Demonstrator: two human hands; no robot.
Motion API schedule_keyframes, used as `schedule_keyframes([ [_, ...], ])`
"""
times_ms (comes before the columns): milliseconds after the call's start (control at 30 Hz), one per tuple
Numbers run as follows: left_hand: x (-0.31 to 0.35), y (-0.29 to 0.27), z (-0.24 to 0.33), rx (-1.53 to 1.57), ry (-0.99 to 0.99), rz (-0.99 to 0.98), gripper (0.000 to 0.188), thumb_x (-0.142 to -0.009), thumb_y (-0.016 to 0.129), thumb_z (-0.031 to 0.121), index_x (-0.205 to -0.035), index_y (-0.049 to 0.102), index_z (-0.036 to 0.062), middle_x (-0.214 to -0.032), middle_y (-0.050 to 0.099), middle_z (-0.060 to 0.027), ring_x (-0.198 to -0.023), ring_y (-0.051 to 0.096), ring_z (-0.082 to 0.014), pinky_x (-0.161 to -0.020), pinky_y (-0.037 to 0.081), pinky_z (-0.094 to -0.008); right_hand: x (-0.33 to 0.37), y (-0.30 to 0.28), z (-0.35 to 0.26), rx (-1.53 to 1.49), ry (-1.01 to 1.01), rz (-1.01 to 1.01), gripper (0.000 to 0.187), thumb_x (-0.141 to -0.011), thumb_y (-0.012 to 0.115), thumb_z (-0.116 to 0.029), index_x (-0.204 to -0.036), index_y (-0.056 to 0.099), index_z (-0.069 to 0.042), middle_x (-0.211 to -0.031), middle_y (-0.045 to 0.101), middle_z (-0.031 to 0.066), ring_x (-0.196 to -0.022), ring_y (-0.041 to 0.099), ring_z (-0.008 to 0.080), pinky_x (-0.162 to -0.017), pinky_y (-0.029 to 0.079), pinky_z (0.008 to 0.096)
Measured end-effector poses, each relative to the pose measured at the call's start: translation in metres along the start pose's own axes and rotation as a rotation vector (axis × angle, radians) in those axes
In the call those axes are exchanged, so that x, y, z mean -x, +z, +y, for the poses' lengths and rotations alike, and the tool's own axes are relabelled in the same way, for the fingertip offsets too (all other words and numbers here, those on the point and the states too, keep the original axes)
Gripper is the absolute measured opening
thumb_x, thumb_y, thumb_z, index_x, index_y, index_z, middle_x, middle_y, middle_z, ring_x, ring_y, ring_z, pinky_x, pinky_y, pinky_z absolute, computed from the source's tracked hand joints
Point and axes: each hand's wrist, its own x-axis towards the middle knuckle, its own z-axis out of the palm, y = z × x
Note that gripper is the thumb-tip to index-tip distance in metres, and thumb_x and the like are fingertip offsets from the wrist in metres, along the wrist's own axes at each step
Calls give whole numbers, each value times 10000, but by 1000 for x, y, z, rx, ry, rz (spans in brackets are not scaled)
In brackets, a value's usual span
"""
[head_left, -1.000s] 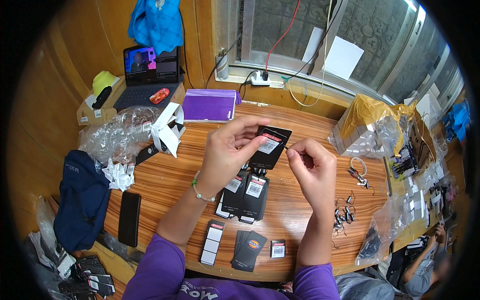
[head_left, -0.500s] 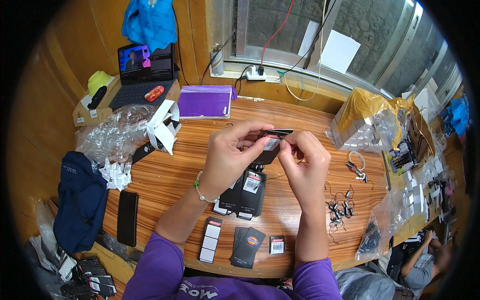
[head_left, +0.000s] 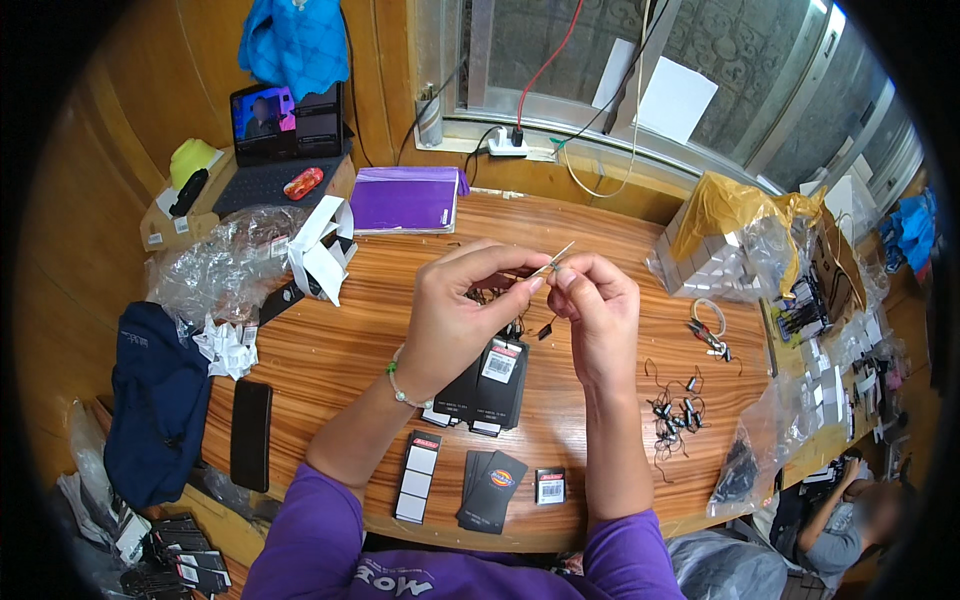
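My left hand (head_left: 462,305) is closed on a small stack of hang tags (head_left: 556,257), turned nearly edge-on above the middle of the table. My right hand (head_left: 602,315) pinches at the upper end of the tags; it seems to hold a thin cord, whose black tip (head_left: 545,331) dangles between my hands. Under my left hand lies a pile of black hang tags (head_left: 478,395), with a white barcode label on top. Nearer to me are a tag strip with white panels (head_left: 417,476), a fan of black tags (head_left: 493,490) and a small stack of barcode tags (head_left: 550,487).
Loose black tag cords (head_left: 677,412) lie at the right, below cutters (head_left: 709,338). A plastic-wrapped box (head_left: 710,250) stands behind them. On the left are a black phone (head_left: 252,435), a navy pouch (head_left: 155,400) and a laptop (head_left: 285,140). Another person (head_left: 845,525) sits lower right.
The tags in my left hand have turned from showing their label to nearly edge-on. My right hand has shifted slightly left, and a black cord tip now hangs below it.
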Motion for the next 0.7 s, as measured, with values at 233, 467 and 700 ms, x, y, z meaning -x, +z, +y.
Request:
schedule_keyframes([
  [233, 1, 0, 0, -36, 45, -15, 226, -741, 634, -45, -959, 654, 9, -846, 624, -67, -729, 608, -110, -640, 497, -216, 2, 2, 1, -60, -18, 8, 59, -824, 571, -35, -789, 601, 2, -712, 577, -2, -602, 470, 48, -540, 374, 185],
  [467, 3, 6, 1, 40, 3, -6, 198, -764, 632, -30, -960, 650, -1, -871, 629, -70, -755, 612, -106, -641, 505, -213, 4, 8, -1, 650, -433, 111, 49, -763, 614, -5, -785, 578, 21, -653, 543, 29, -535, 442, 65, -483, 347, 203],
  [700, 2, 1, 1, 133, -110, 40, 178, -785, 631, -19, -962, 647, -9, -892, 647, -69, -782, 616, -106, -676, 507, -217, -5, 3, -12, 798, -601, 177, 135, -736, 674, -76, -767, 580, 16, -737, 572, 66, -735, 511, 161, -656, 397, 287],
])
